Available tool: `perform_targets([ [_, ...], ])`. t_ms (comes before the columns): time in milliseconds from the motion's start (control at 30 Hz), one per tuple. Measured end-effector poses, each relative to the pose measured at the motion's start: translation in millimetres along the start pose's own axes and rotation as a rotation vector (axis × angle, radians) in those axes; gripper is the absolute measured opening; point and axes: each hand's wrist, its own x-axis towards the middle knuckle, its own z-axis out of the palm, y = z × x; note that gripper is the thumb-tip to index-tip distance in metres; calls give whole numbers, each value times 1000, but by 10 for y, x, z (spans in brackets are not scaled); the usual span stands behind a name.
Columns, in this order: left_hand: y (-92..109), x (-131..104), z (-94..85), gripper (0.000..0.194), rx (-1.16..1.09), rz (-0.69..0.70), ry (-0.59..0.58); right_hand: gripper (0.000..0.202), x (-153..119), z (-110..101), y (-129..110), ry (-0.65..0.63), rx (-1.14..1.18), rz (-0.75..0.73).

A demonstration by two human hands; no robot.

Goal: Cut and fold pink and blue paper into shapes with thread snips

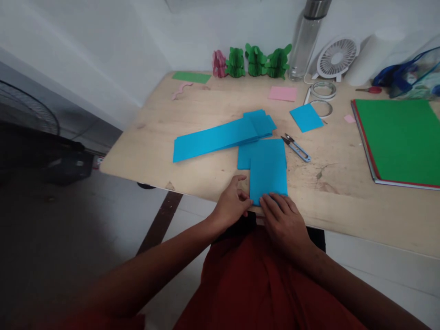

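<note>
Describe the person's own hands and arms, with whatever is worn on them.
The left hand and right hand are bare, with no gloves, rings or watch visible. The forearms are uncovered. A dark red sleeve shows at lower left, similar to the red garment over the body.

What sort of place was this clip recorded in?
Probably a home craft corner: a wooden table against a wall holds blue paper sheets, thread snips and green folded-paper figures.

Right hand (pixel 283 219) partly hides blue sheet (pixel 268 168); top edge crops bottle (pixel 304 48)
</note>
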Motion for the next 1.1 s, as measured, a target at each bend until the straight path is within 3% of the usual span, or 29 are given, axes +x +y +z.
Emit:
perform_targets([
  [233,-21,24,-26,49,295,186,28,37,-15,5,1,9,8,-5],
  [333,-66,-41,-30,39,476,306,122,38,-15,2,1,7,22,-2],
  [433,-194,-150,-16,33,713,625,265,37,-11,0,-2,15,32,0],
  [500,-316,-217,10,38,893,854,236,37,-8,-4,-4,20,22,1],
  [567,-442,-258,43,45,1040,951,170,36,-7,-10,-6,11,7,-3],
  [700,-617,-265,97,60,1173,924,167,37,-10,-19,-5,-7,-17,-16],
  [833,-663,-283,94,57,1213,901,220,38,-9,-25,-7,14,-12,-18],
  [1100,-645,-358,-132,52,1183,892,270,37,3,-54,-19,-6,4,-12],
])
